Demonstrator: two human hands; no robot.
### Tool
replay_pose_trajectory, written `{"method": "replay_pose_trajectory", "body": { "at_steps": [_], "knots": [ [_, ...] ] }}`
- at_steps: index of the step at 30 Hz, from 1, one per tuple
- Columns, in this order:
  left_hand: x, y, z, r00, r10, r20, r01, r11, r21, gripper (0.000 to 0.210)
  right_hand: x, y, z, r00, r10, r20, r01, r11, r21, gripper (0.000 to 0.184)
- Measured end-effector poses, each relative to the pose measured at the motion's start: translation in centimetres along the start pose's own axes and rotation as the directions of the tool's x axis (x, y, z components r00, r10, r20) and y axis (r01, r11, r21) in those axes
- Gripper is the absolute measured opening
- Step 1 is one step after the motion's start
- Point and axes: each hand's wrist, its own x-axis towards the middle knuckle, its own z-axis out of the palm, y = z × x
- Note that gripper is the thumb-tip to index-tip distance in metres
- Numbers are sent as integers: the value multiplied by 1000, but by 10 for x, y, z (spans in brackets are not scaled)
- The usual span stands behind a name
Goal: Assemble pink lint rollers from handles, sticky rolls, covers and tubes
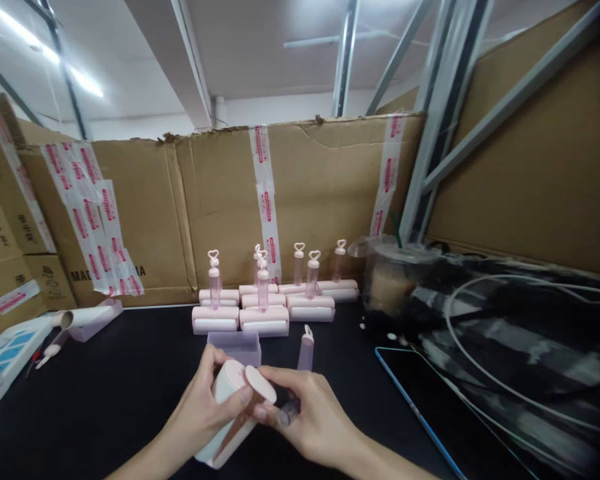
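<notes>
My left hand [207, 407] is closed around a pink and white lint roller case [233, 430], held tilted toward me. At its upper end my right hand [315, 407] grips a pale pink oval end cap [261, 385] between thumb and fingers; whether the cap is fastened there I cannot tell. A short translucent grey tube [289, 412] also sits within my right hand. Just beyond the hands lies an open lilac plastic cover [237, 348]. A translucent handle with a heart-shaped loop [306, 350] is on the black table, past my right fingers.
Several pink lint rollers [264, 321] with upright handles stand in rows before a cardboard wall [220, 200]. To the right are a tablet [430, 407], a drink cup [393, 273] and a white cable [450, 307]. A blue-and-white tray [15, 353] and a roll in a cover [93, 317] lie left.
</notes>
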Motion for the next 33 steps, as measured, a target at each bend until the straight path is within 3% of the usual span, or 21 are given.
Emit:
{"method": "replay_pose_trajectory", "body": {
  "at_steps": [3,5,9,14,18,21,23,26,27,29,31,33],
  "knots": [
    [7,9,-15,960,-123,-250,94,988,-125,35,-2,7,-4,997,51,-57,-55,996,-65,28],
    [13,15,-24,920,-195,-339,117,964,-238,37,-2,12,-7,993,76,-85,-87,987,-136,31],
    [21,15,-30,946,-227,-233,153,943,-297,34,1,17,-10,995,100,-28,-103,932,-346,31],
    [26,-9,-34,979,-181,-97,156,962,-224,30,16,27,-10,982,183,-39,-177,841,-512,35],
    [29,-15,-42,997,-77,3,77,994,-72,27,51,31,-4,996,74,47,-32,806,-591,33],
    [34,-4,-44,997,-17,71,5,986,165,22,72,30,2,984,67,165,47,796,-603,24],
    [39,10,-42,996,6,88,-38,928,371,18,76,28,3,977,59,204,71,813,-578,16],
    [48,33,-34,996,-20,93,-48,741,670,19,69,22,-6,978,33,206,81,850,-520,24],
    [51,39,-31,996,-22,91,-54,662,748,21,65,20,-11,988,2,152,70,881,-467,28],
    [54,46,-23,995,15,102,-95,511,854,26,56,16,-23,995,-82,-64,58,950,-307,35],
    [54,47,-17,988,78,135,-156,408,900,29,48,12,-32,952,-106,-289,71,989,-130,40],
    [50,42,-14,978,128,164,-200,363,910,29,42,11,-36,939,-39,-342,61,997,53,45]
  ]
}}
